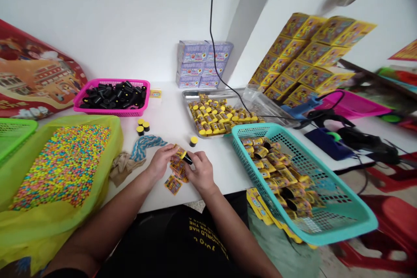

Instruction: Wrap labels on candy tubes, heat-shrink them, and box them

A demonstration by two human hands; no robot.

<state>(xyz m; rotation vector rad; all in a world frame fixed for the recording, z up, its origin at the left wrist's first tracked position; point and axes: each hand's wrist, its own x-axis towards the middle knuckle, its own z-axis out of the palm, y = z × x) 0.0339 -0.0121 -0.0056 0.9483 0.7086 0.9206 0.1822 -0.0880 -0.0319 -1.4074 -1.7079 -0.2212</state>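
Observation:
Above the white table my left hand (161, 161) pinches a yellow printed wrapper sleeve (180, 152). My right hand (200, 170) grips the black canister (187, 159) that sticks out of that sleeve. Several flat printed wrappers (173, 184) lie on the table just below the hands. One black canister with a yellow lid (193, 141) stands beyond my right hand. Three more lidded canisters (140, 130) stand farther back on the left. A blue-and-white patterned cloth (143, 147) and a brown cloth (122, 168) lie left of my left hand.
A pink basket (112, 113) holds black canisters. The yellow-lined tub (115, 132) on the left contains colourful candies. Wrapped canisters fill a metal tray (190, 115); a teal basket (329, 230) holds wrapped pieces. Yellow boxes (302, 56) and purple boxes (202, 63) are stacked behind. A black cable (212, 21) hangs down.

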